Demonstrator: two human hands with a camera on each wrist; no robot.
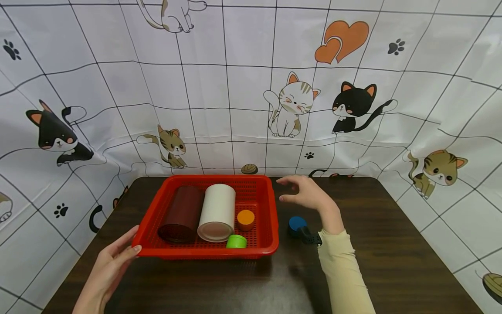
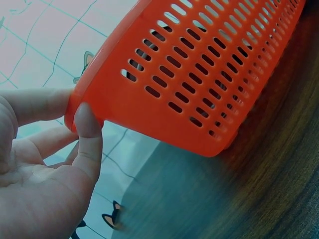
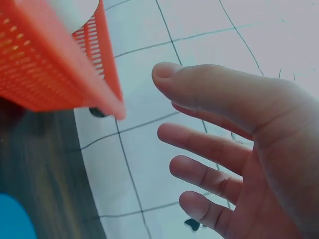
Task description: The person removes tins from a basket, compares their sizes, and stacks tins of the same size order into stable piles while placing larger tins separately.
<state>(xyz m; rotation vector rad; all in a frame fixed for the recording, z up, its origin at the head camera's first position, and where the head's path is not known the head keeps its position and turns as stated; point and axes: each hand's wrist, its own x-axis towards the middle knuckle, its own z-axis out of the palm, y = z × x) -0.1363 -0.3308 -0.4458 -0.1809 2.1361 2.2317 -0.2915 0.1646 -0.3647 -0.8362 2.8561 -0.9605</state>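
Note:
My left hand (image 1: 110,266) pinches the front left corner of a red perforated plastic basket (image 1: 208,253), thumb against the outer side just below the rim, as the left wrist view shows. Inside the basket lie a dark brown cylinder (image 1: 182,213) and a white cylinder (image 1: 219,209), side by side. An orange round piece (image 1: 245,220) and a green round piece (image 1: 237,241) sit to their right. My right hand (image 1: 307,192) hangs just beyond the basket's right rim, fingers apart and loosely bent, nothing between them.
A blue round piece (image 1: 296,224) is on the dark wooden table (image 1: 392,253), right of the basket and partly covered by the black wrist device (image 1: 311,238). A white sheet (image 1: 247,87) with grid lines and cartoon cats surrounds the table's back and sides.

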